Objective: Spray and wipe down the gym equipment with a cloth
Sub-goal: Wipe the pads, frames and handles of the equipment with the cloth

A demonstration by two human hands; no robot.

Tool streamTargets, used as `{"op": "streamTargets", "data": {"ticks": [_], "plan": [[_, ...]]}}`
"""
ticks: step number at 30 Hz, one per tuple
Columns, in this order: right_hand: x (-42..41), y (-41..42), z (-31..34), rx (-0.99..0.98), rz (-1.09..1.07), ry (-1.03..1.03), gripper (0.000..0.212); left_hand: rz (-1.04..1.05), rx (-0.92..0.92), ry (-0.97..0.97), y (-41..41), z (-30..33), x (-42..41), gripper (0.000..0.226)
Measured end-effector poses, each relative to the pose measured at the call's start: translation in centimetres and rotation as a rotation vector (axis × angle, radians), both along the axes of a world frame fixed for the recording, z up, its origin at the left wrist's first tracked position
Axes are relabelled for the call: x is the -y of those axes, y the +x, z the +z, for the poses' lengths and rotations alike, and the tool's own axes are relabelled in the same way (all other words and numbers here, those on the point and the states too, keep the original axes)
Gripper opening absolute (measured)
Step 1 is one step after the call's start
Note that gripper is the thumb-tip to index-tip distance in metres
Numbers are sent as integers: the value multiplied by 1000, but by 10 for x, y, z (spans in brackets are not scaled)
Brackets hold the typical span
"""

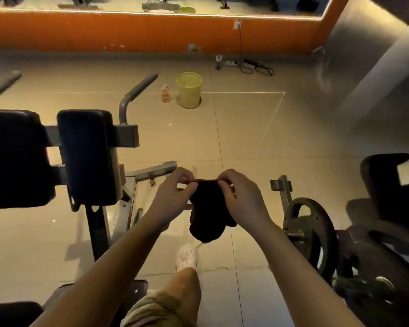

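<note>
Left hand (172, 197): raised in front of the body, its fingers (187, 179) pinching the top edge of the dark cloth (207, 208) at the left corner.
Right hand (243, 197): level with the left, its fingers curled and pinching the same top edge at the right corner.
Cloth: hangs down between the two hands, bunched at the bottom, above the tiled floor (246, 128) and the person's light shoe (186, 257).
Spray bottle (165, 93): stands on the floor well ahead of the hands, just beside a yellow-green bin (189, 90).
Gym machine: two black pads (87, 156) on a grey frame to the left, with a curved handle (137, 90) rising behind them.
Weight plate (309, 230): black, on a bar at the right, near more dark equipment.
Wall (128, 31): orange band at the far side, with a cable (241, 46) running down it to the floor.
</note>
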State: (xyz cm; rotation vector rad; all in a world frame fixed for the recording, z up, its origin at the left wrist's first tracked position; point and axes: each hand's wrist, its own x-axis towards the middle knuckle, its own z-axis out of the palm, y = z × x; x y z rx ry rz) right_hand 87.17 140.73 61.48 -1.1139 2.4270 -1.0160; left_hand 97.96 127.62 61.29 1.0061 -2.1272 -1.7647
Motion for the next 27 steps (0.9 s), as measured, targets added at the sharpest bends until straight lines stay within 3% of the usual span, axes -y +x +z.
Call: {"op": "streamTargets", "data": {"ticks": [9, 12, 15, 20, 23, 27], "plan": [[116, -182, -2, 114, 57, 205, 12, -225, 93, 27, -154, -21, 134, 8], [157, -238, 12, 59, 81, 197, 13, -307, 125, 8, -205, -14, 180, 24], [195, -289, 29, 141, 58, 107, 15, -329, 185, -135, -255, -8, 216, 35], [265, -390, 35, 326, 39, -60, 25, -28, 198, -286, -335, -30, 278, 19], [310, -459, 25, 433, 10, -114, 27, 97, 223, -254, -380, -45, 315, 9], [363, -541, 10, 506, 9, -28, 25, 283, 233, -158, -448, -42, 350, 13]]}}
